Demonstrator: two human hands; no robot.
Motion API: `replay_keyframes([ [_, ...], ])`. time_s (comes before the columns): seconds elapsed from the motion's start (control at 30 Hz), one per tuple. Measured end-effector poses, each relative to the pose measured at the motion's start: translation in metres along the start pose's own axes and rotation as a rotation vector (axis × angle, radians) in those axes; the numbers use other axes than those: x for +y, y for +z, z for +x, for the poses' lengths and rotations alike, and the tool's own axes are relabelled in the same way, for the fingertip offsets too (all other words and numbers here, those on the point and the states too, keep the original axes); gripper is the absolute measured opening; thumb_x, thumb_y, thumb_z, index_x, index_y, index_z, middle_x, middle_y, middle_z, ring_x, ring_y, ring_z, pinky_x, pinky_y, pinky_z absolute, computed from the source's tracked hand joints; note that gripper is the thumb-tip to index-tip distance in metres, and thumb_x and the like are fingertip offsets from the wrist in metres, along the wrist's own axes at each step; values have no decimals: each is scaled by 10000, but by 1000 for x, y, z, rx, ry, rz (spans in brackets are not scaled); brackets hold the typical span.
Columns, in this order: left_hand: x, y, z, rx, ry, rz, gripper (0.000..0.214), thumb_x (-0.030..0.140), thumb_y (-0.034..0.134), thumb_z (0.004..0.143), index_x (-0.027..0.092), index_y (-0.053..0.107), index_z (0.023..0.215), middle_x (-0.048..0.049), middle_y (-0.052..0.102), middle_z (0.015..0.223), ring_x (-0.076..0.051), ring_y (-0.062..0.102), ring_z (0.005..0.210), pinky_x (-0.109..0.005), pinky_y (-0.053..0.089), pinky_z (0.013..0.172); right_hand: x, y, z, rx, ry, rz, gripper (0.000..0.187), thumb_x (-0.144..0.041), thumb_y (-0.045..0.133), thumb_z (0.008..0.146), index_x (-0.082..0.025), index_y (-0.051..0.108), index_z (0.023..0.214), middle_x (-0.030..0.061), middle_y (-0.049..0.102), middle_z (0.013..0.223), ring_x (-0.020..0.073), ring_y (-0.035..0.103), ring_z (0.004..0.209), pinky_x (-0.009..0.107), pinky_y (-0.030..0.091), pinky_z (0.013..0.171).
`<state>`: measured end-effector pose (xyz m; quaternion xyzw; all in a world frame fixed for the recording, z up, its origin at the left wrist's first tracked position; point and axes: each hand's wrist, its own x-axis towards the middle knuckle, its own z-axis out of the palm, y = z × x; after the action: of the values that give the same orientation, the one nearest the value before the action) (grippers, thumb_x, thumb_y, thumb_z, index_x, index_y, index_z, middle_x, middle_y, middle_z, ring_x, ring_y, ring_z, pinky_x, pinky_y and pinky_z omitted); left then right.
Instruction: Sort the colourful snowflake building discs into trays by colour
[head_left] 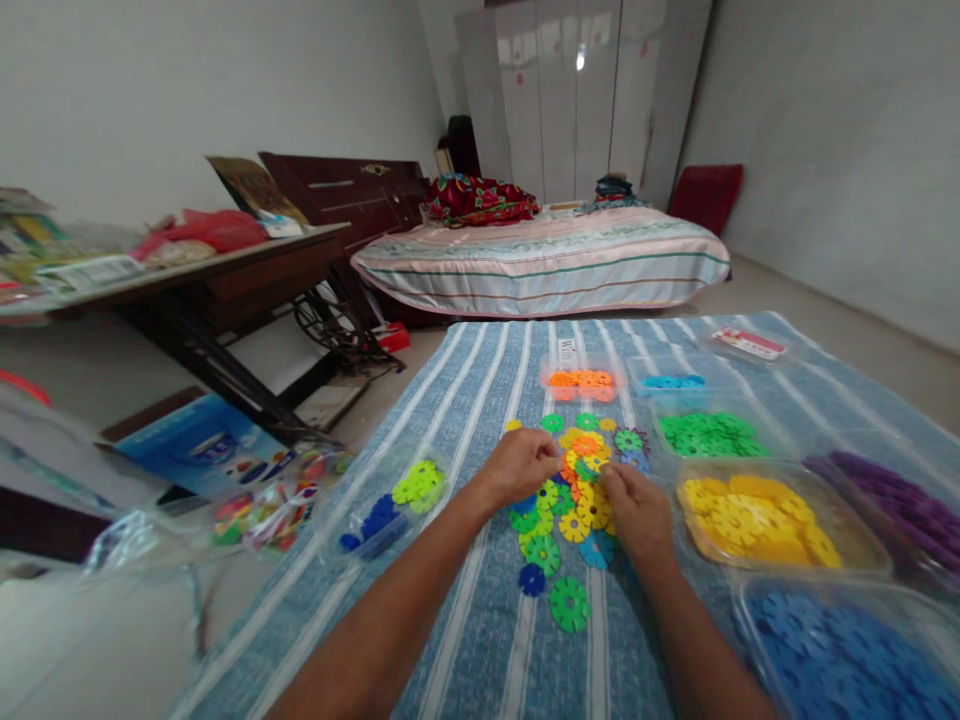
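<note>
Both hands meet at a disc cluster [586,449], a knot of orange, yellow and green snowflake discs lying on the striped blue cloth [480,400] that covers the floor. The cluster sits directly between the two grips and a little ahead of them.

The left hand [517,465] has its fingers curled in, and its grip is narrow, closed on the near left edge of the cluster. The right hand [637,512] pinches the cluster's right edge between thumb and forefinger, at what looks like a small green disc. The pinch is too small in the picture to show which slot it meets.

These discs probably lock slot into slot. The work would likely go best if one grip steadies the cluster flat while the other pushes straight in along the slot, since twisting could pop neighbouring discs loose.

Both forearms reach forward from the bottom of the view and converge. The wrists are low over the cloth and the knuckles face up. The left wrist turns inward to the right, and the right hand angles in to the left.

Loose discs lie just behind the grips, towards the person, among them a green disc [569,604] and a blue disc [532,579]. A tray of yellow discs [874,548] stands near the right grip, on its outer side.
</note>
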<state>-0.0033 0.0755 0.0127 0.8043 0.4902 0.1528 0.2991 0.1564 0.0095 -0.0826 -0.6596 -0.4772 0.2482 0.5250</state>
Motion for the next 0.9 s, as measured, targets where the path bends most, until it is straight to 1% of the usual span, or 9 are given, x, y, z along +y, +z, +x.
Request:
replay_keyframes([
  [0.07, -9, -1, -27, -22, -32, 29, 103, 200, 557, 683, 158, 652, 680, 30, 573, 558, -100, 514, 568, -183, 344, 518, 0, -1, 0, 3, -10, -23, 398, -488, 451, 796, -172, 692, 786, 25, 658, 715, 183, 583, 675, 271, 433, 643],
  [0.17, -14, 3, -58, -51, -93, 58, 100, 191, 543, 687, 165, 640, 691, 30, 571, 589, -104, 511, 589, -194, 332, 534, -2, -2, -2, 27, -9, -14, 389, -475, 454, 800, -169, 696, 803, 28, 670, 734, 190, 597, 705, 277, 439, 665],
  [0.3, -12, 13, -88, -102, -132, 96, 83, 225, 548, 698, 181, 617, 714, 27, 591, 665, -114, 529, 645, -209, 331, 569, -3, -2, -3, 34, 7, 6, 382, -480, 484, 782, -166, 699, 812, 36, 681, 756, 198, 604, 724, 282, 441, 677],
  [0.37, -10, 19, -98, -95, -159, 144, 86, 251, 580, 684, 187, 607, 735, 22, 604, 716, -124, 536, 681, -219, 329, 590, -4, -2, -3, 31, 11, 0, 386, -480, 481, 787, -163, 699, 825, 39, 681, 759, 199, 605, 730, 280, 439, 676],
  [0.47, -8, 26, -107, -78, -172, 205, 119, 273, 608, 667, 190, 588, 749, 10, 608, 788, -133, 537, 727, -230, 322, 616, -4, -3, -3, 24, 4, -11, 394, -487, 471, 795, -162, 693, 806, 36, 667, 729, 194, 598, 714, 276, 435, 670],
  [0.53, -9, 29, -109, -84, -176, 199, 96, 255, 602, 664, 186, 568, 721, 11, 600, 786, -129, 531, 728, -229, 315, 616, -4, -3, -3, 29, -5, -9, 393, -490, 470, 795, -163, 689, 792, 33, 663, 721, 189, 592, 704, 275, 435, 671],
  [0.63, -12, 30, -109, -103, -212, 125, 73, 221, 594, 646, 179, 541, 674, 23, 581, 728, -118, 518, 696, -220, 307, 593, -3, -3, -3, 33, -8, -3, 384, -486, 471, 798, -171, 690, 796, 27, 665, 721, 185, 591, 699, 275, 436, 668],
  [0.77, -15, 30, -109, -123, -274, -40, 69, 230, 577, 660, 173, 538, 662, 39, 536, 632, -109, 501, 631, -217, 298, 554, -2, -3, -2, 32, -9, 1, 364, -470, 485, 793, -176, 698, 808, 26, 680, 749, 187, 604, 725, 274, 440, 676],
  [0.9, -12, 21, -112, -92, -245, -138, 60, 215, 544, 685, 165, 548, 652, 45, 501, 586, -101, 482, 597, -215, 317, 558, -3, -3, -3, 21, 7, 17, 365, -466, 489, 785, -166, 694, 811, 32, 677, 762, 189, 601, 740, 272, 437, 684],
])
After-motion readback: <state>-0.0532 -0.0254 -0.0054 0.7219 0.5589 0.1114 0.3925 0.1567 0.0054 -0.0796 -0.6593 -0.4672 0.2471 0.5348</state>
